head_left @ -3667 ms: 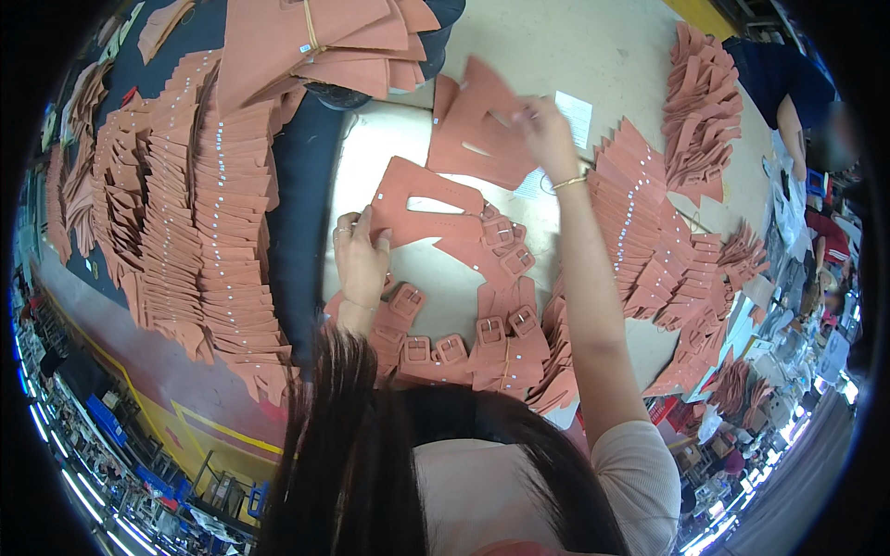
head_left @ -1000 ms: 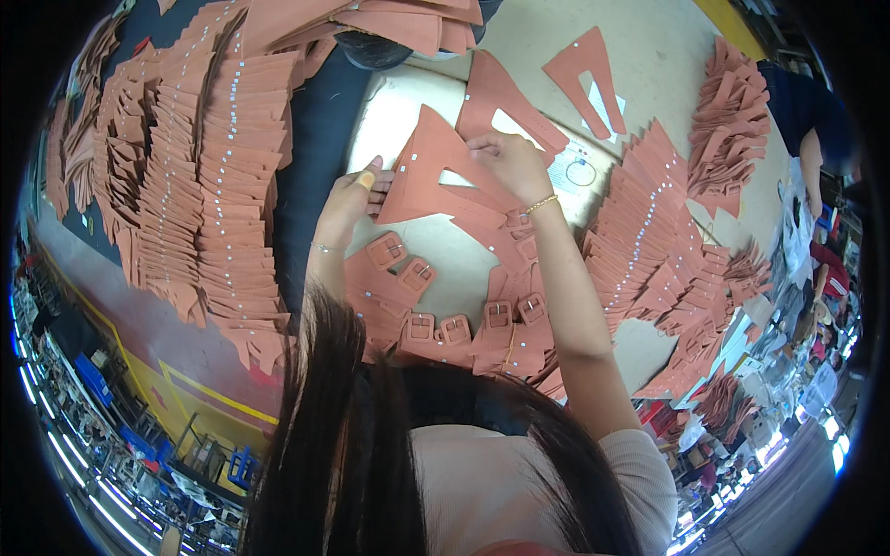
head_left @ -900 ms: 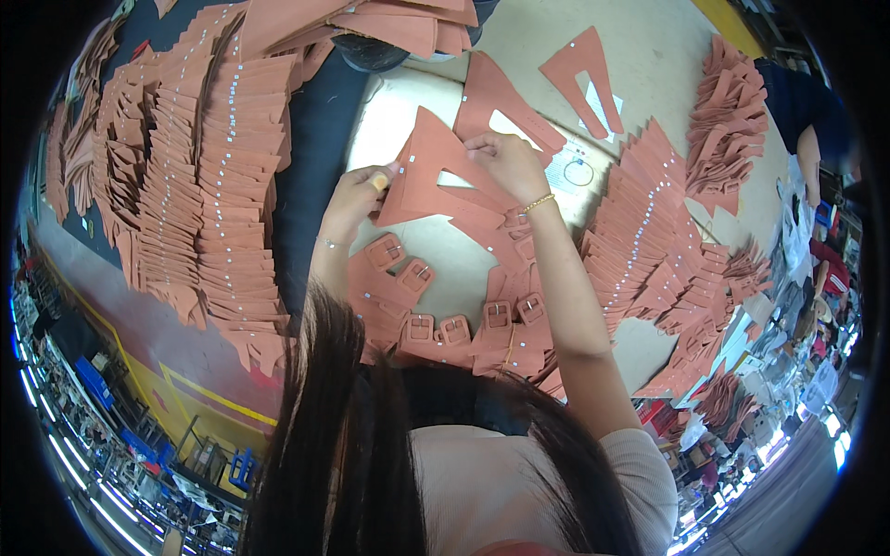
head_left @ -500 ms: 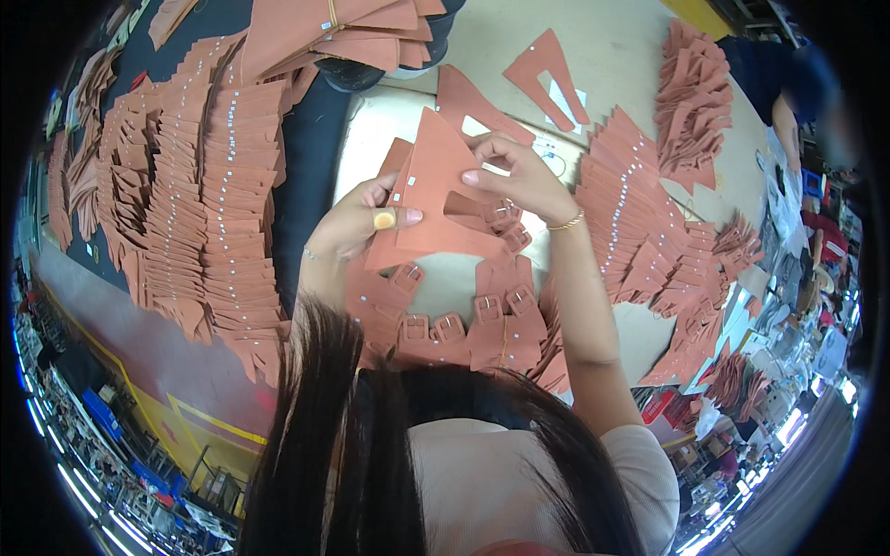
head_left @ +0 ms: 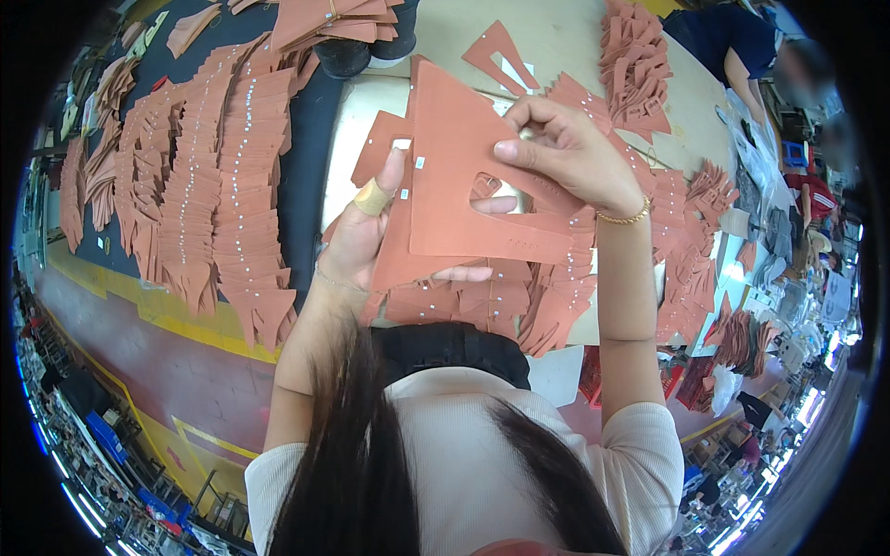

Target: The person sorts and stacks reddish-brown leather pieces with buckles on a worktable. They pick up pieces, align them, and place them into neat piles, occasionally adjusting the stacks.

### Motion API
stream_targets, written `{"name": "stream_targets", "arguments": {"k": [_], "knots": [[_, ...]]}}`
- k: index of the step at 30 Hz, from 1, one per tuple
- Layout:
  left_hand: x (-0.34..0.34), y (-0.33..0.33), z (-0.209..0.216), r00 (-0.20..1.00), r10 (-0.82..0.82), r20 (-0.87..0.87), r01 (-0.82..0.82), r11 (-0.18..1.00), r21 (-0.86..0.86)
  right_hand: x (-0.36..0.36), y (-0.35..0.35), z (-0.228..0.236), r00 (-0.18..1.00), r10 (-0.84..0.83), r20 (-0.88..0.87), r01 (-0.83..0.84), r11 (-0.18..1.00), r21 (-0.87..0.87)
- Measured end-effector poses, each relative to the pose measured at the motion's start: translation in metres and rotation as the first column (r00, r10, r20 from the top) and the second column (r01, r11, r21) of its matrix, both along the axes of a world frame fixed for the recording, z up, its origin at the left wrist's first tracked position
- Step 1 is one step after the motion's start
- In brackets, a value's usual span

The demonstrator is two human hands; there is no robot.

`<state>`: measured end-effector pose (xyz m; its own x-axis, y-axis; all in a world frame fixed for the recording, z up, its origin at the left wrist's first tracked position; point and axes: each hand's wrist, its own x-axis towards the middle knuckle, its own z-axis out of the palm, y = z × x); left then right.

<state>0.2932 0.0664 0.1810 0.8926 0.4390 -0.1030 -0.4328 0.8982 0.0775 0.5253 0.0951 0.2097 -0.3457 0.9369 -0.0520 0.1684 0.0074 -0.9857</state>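
My left hand (head_left: 363, 222) supports coral-coloured, leather-like cut pieces from below. Its thumb, with a yellow band, rises beside their left edge, and fingertips show through the cutout and under the lower edge. The top cut piece (head_left: 450, 162) is roughly triangular with a cutout and a small white label; another piece (head_left: 394, 255) lies beneath, sticking out left and below. My right hand (head_left: 565, 153) pinches the top piece's upper right edge between thumb and fingers. A buckle (head_left: 486, 185) shows through the cutout. Below the held pieces lie more coral pieces (head_left: 464, 301), partly hidden.
Long overlapping rows of labelled coral pieces (head_left: 246, 185) cover the dark table on the left. A tied stack (head_left: 324, 20) sits at the top, near dark round containers (head_left: 343, 57). More pieces (head_left: 635, 69) lie to the right, with another person's arm (head_left: 739, 74) beyond.
The held pieces look larger, nearer the camera, and the top one has shifted right over the lower. My left thumb has come off the top piece's face. The whole view has shifted.
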Motion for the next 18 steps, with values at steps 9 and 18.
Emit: {"name": "stream_targets", "arguments": {"k": [9, 18], "knots": [[-0.005, -0.046, 0.021, 0.984, -0.04, 0.174, 0.053, 0.996, -0.072, 0.035, -0.045, 0.065, 0.986, -0.13, 0.102, 0.125, 0.991, 0.052], [0.0, -0.066, 0.033, 0.994, -0.046, -0.104, 0.045, 0.999, -0.017, 0.037, -0.072, 0.068, 0.982, -0.168, 0.086, 0.175, 0.982, -0.068]]}}
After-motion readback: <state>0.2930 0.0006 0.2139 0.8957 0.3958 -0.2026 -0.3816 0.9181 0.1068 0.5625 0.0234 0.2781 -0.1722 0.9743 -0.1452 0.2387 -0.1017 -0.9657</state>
